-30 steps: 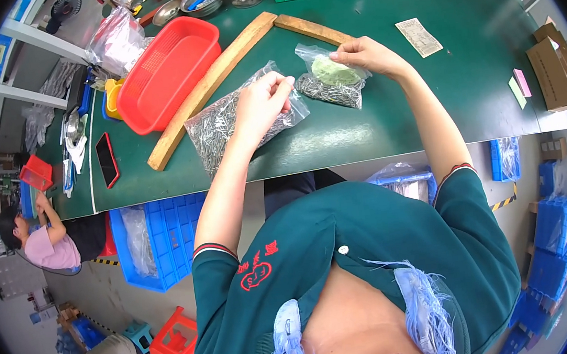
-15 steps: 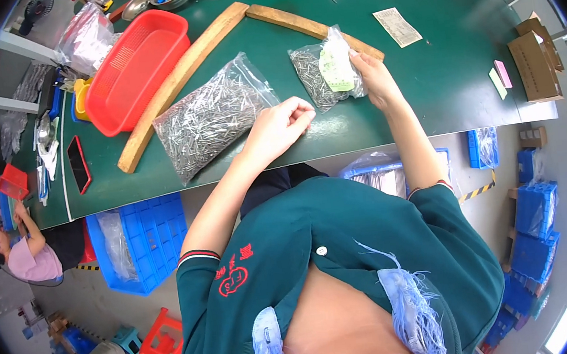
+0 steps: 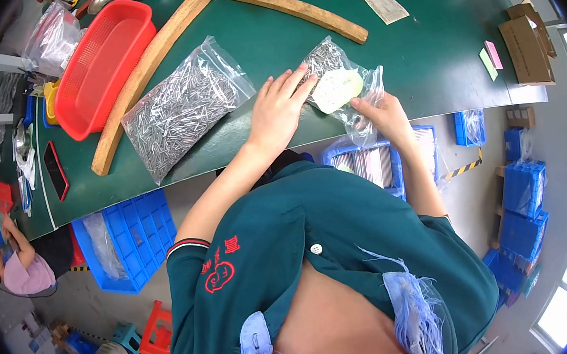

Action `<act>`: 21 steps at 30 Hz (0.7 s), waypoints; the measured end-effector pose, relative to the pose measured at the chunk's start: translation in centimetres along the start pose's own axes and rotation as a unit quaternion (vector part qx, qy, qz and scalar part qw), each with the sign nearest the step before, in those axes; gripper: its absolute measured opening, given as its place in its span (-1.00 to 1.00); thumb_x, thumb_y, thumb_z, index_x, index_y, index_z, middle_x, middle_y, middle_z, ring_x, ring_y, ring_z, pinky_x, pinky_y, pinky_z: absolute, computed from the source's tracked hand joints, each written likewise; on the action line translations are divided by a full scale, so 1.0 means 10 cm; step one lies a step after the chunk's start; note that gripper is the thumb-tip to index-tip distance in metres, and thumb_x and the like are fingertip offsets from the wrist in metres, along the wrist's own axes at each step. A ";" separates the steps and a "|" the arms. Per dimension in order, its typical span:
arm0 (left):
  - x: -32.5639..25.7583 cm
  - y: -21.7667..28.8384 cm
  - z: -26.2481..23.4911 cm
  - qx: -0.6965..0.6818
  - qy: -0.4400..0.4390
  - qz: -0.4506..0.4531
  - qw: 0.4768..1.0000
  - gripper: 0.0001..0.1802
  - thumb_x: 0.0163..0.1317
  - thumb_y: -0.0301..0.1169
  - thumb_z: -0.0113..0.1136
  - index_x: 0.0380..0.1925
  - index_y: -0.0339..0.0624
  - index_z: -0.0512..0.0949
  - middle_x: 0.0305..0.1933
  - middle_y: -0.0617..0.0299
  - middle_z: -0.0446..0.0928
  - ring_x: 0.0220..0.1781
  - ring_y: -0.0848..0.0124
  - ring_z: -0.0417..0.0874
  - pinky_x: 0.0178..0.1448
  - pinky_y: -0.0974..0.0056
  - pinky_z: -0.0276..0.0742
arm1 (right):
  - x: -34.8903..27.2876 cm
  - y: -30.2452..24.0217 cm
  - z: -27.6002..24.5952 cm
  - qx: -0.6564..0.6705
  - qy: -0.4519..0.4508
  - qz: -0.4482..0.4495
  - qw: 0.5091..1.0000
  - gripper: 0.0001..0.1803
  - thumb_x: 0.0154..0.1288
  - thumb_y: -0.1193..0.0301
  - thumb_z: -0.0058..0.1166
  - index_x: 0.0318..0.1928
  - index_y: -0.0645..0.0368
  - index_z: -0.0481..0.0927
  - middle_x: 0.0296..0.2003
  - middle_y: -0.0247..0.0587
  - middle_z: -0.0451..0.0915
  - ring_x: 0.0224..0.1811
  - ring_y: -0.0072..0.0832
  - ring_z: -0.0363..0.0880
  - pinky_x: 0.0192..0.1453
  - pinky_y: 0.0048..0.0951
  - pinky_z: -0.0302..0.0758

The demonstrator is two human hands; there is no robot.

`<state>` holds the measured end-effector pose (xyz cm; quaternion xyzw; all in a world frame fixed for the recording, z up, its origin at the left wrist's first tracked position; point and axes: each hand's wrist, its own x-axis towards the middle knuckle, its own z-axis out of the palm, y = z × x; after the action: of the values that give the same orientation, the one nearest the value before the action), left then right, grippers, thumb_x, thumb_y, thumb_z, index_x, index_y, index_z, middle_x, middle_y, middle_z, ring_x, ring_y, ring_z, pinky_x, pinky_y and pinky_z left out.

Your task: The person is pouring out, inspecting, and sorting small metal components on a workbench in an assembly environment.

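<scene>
A small clear plastic bag of metal pins (image 3: 324, 55), with a pale green-white label (image 3: 338, 91) on it, lies at the table's near edge. My right hand (image 3: 389, 119) pinches its loose clear end, which hangs over the edge. With fingers stretched out and spread, my left hand (image 3: 275, 112) rests its fingertips against the bag's filled part. Just left of that hand lies a larger clear zip bag (image 3: 183, 108) full of similar metal pins, untouched.
Two wooden bars (image 3: 154, 66) meet in a corner behind the bags. A red basket (image 3: 104, 68) and a phone (image 3: 56, 171) are at left. A paper slip (image 3: 383, 3) and a cardboard box (image 3: 526, 48) lie right. Blue crates (image 3: 127, 245) stand below; another person (image 3: 27, 266) sits far left.
The small bag has turned so its loose end points toward me, and it has come nearer the table edge. My left hand has opened from a curl and reached onto it. The view has shifted.
</scene>
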<state>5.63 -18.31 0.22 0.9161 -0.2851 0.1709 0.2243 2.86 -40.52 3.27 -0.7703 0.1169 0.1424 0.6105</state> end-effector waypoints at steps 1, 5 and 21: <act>-0.01 0.00 0.00 -0.009 0.002 -0.006 1.000 -0.53 0.04 -0.49 0.15 0.03 0.01 0.46 0.19 0.25 0.36 0.14 0.21 0.45 0.18 0.07 0.36 | -0.01 0.02 0.00 0.001 0.004 -0.012 1.000 -0.68 0.14 0.30 0.21 -0.25 0.33 0.54 -0.47 -0.29 0.59 -0.51 -0.64 0.53 -0.47 -0.63 0.42; -0.06 -0.06 -0.01 -0.022 0.006 -0.016 1.000 -0.53 0.03 -0.54 0.11 0.02 -0.02 0.48 0.20 0.20 0.35 0.18 0.19 0.42 0.22 0.06 0.33 | -0.15 -0.14 -0.04 -0.037 -0.071 0.066 0.995 -0.64 0.21 0.22 0.13 -0.23 0.33 0.56 -0.46 -0.25 0.59 -0.54 -0.64 0.53 -0.48 -0.66 0.47; -0.23 0.22 -0.25 -0.111 -0.083 0.052 0.989 -0.59 -0.05 -0.51 0.15 -0.09 -0.17 0.52 0.11 0.27 0.43 0.26 0.30 0.32 0.25 0.02 0.29 | -0.39 0.23 -0.02 0.119 -0.145 0.196 0.962 -0.53 0.34 0.13 -0.08 -0.13 0.37 0.54 -0.39 -0.10 0.60 -0.50 -0.47 0.62 -0.45 -0.59 0.56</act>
<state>2.08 -17.62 1.94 0.8807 -0.3668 0.0725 0.2908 -1.56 -41.18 2.60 -0.6252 0.1925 0.3543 0.6682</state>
